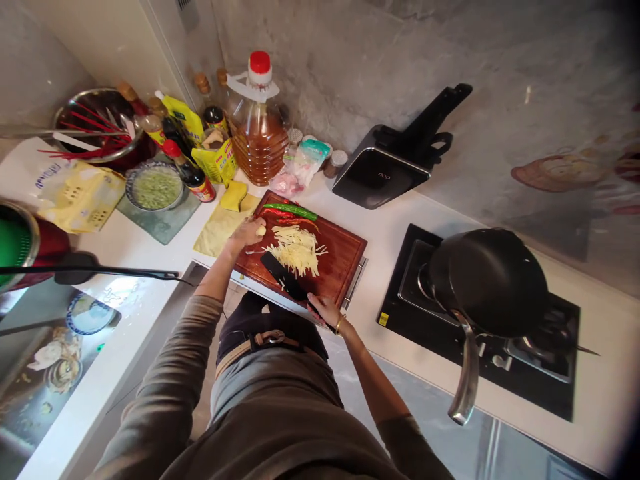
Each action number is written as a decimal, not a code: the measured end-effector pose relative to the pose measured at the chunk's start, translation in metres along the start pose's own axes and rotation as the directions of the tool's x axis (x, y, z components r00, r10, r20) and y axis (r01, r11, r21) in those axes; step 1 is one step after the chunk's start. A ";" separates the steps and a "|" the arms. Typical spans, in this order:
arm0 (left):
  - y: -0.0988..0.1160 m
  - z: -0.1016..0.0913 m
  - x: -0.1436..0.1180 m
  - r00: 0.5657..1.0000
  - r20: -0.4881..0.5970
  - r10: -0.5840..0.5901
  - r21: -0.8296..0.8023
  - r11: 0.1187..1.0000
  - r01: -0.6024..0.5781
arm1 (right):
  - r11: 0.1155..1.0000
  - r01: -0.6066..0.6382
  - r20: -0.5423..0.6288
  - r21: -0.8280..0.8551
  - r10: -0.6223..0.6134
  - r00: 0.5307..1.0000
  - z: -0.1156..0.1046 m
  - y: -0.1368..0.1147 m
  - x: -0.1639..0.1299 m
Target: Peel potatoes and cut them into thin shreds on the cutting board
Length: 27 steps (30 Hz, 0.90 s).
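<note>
A reddish-brown wooden cutting board (345,243) lies on the counter in front of me. My right hand (325,311) is closed round the handle of a kitchen knife (284,276), whose dark, broad blade rests low over the board. Pale, thin-cut strips (297,250), which look like potato, are heaped at the board's middle. Over the left edge, my left hand (246,235) is closed on a small pale piece (261,230), too small to identify surely. A green chili pepper (293,211) and red chili peppers (285,217) lie along the far side of the board.
Right of the board, a black wok (493,283) sits on the gas stove (413,300). A knife block (383,167) and an oil jug (260,140) stand behind. Left are a sauce bottle (193,175), a bowl of green shreds (155,187), a yellow cloth (215,230) and the sink (30,360).
</note>
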State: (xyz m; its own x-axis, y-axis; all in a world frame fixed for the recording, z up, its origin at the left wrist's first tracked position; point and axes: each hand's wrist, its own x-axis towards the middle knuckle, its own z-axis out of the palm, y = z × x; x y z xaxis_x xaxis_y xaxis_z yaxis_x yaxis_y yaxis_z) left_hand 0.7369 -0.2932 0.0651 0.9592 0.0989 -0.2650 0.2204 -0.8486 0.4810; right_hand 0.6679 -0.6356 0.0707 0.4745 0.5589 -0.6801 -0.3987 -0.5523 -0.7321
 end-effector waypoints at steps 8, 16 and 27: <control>-0.017 -0.008 -0.057 0.884 -0.308 -0.352 -0.221 0.930 0.294 | 0.996 -0.069 -0.104 -0.061 0.063 0.993 -0.018 0.001 0.027; -0.005 0.020 -0.134 0.622 -0.317 -0.716 -0.592 0.662 0.460 | 0.996 -0.088 -0.129 -0.010 0.086 0.988 -0.016 -0.016 0.025; -0.002 0.038 -0.150 0.598 -0.330 -0.730 -0.585 0.656 0.477 | 0.993 -0.104 -0.086 0.064 0.109 0.990 0.063 -0.042 0.063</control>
State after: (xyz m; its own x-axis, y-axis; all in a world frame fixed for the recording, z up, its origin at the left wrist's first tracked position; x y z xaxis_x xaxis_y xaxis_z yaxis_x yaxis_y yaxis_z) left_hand 0.5856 -0.3258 0.0724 0.4716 0.8503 -0.2336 0.7056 -0.2050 0.6783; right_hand 0.6651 -0.5379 0.0558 0.4943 0.4398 -0.7498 -0.4954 -0.5663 -0.6587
